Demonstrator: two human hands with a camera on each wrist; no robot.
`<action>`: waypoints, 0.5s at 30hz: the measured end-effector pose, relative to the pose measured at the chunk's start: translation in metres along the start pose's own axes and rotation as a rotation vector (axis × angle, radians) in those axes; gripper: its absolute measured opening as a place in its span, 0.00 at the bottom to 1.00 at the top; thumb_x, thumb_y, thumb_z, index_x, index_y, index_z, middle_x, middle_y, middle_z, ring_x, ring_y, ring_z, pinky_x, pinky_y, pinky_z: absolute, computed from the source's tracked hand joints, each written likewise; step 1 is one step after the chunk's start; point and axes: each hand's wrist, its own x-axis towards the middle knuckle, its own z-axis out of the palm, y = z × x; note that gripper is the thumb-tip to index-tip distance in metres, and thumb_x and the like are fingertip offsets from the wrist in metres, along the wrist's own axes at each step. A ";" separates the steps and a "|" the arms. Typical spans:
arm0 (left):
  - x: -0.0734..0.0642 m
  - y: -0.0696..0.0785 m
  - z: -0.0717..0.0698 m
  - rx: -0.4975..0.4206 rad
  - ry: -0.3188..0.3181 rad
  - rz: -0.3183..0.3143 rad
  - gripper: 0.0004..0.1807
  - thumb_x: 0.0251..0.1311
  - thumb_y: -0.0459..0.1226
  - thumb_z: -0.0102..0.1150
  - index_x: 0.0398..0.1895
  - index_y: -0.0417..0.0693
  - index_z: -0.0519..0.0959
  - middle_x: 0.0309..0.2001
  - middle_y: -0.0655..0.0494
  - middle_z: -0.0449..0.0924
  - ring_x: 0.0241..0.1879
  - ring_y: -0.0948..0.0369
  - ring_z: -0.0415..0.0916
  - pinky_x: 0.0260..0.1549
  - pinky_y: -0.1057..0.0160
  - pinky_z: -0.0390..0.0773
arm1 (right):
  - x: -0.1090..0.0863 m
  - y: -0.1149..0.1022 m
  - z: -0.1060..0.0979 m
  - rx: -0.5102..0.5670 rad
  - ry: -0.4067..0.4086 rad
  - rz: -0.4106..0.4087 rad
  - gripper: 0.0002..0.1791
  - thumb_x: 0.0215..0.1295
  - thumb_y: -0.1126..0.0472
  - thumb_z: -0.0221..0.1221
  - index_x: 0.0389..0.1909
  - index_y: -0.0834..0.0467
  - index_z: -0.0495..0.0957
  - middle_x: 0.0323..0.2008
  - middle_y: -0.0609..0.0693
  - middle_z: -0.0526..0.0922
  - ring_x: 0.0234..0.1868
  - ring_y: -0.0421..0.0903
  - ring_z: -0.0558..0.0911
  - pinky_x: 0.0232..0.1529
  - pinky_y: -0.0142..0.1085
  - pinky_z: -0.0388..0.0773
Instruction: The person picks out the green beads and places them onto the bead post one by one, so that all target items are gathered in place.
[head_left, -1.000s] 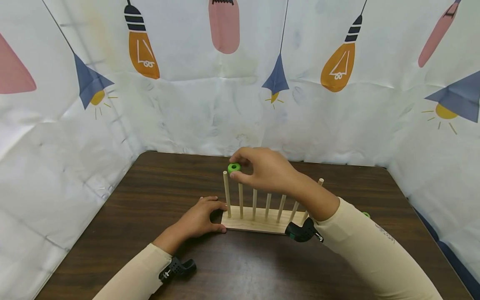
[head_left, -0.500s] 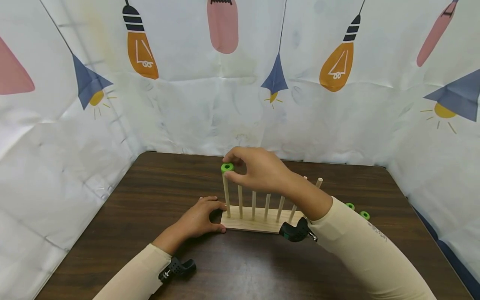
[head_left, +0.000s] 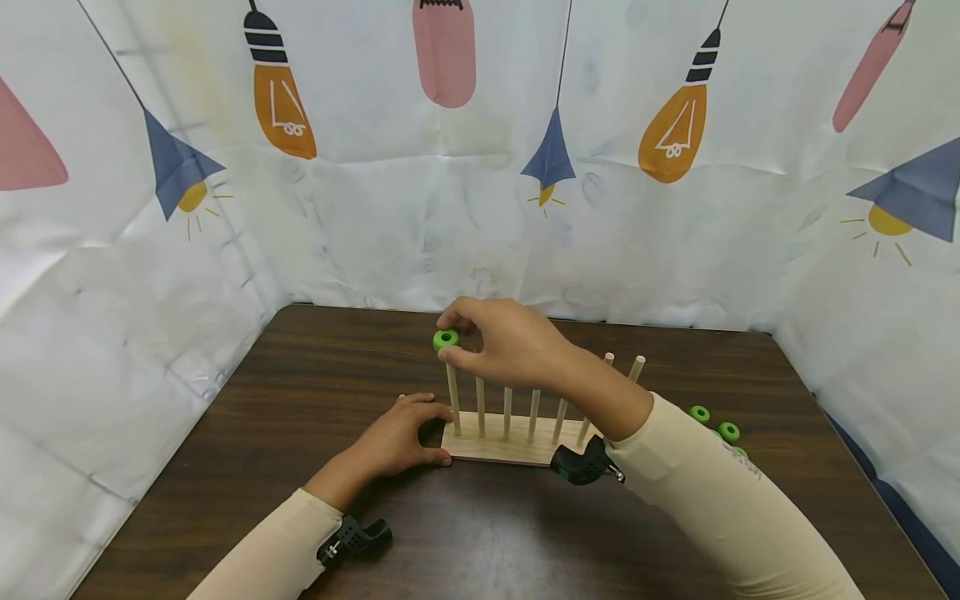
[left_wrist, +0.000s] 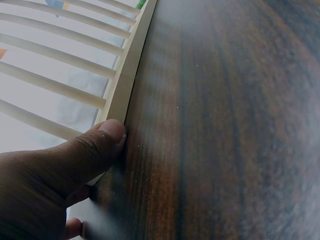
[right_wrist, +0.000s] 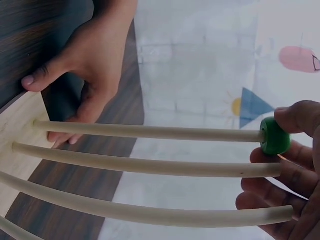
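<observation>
A pale wooden peg board [head_left: 495, 451] with a row of upright pegs stands on the table. My left hand [head_left: 405, 431] grips its left end, thumb [left_wrist: 107, 137] on the front edge and fingers round behind. At the top of the leftmost peg [right_wrist: 150, 131], my right hand [head_left: 513, 342] pinches a green ring-shaped bead [right_wrist: 276, 139] between thumb and finger. In the right wrist view the peg's tip meets the bead's hole. The right forearm hides the board's right end in the head view.
Loose green beads [head_left: 699, 413] lie on the dark wood-grain table [head_left: 352, 358], right of the board, one partly behind the right sleeve. A white curtain [head_left: 360, 233] printed with lamps hangs behind the table's back edge.
My right hand has moved left with the green bead, from above the second peg to the top of the leftmost one. More loose beads show past the sleeve. My left hand stays put.
</observation>
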 end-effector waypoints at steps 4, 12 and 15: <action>0.000 0.000 0.000 0.001 0.003 -0.005 0.30 0.49 0.48 0.82 0.55 0.51 0.84 0.58 0.55 0.82 0.71 0.41 0.63 0.69 0.30 0.53 | 0.000 0.002 0.002 -0.008 -0.010 -0.002 0.17 0.70 0.47 0.65 0.55 0.48 0.80 0.44 0.39 0.84 0.42 0.39 0.83 0.39 0.37 0.78; 0.000 0.000 0.001 -0.005 -0.006 -0.034 0.32 0.48 0.49 0.82 0.58 0.52 0.83 0.61 0.52 0.80 0.73 0.42 0.62 0.70 0.33 0.52 | -0.004 0.006 0.000 -0.038 -0.019 0.019 0.19 0.70 0.45 0.65 0.56 0.48 0.80 0.53 0.40 0.84 0.54 0.39 0.82 0.50 0.40 0.79; 0.000 0.000 0.001 0.005 -0.005 -0.025 0.32 0.48 0.49 0.82 0.58 0.51 0.83 0.60 0.53 0.81 0.72 0.42 0.62 0.70 0.32 0.52 | -0.009 0.008 -0.004 -0.041 -0.021 0.033 0.19 0.70 0.45 0.65 0.57 0.48 0.80 0.53 0.41 0.84 0.54 0.40 0.82 0.50 0.41 0.79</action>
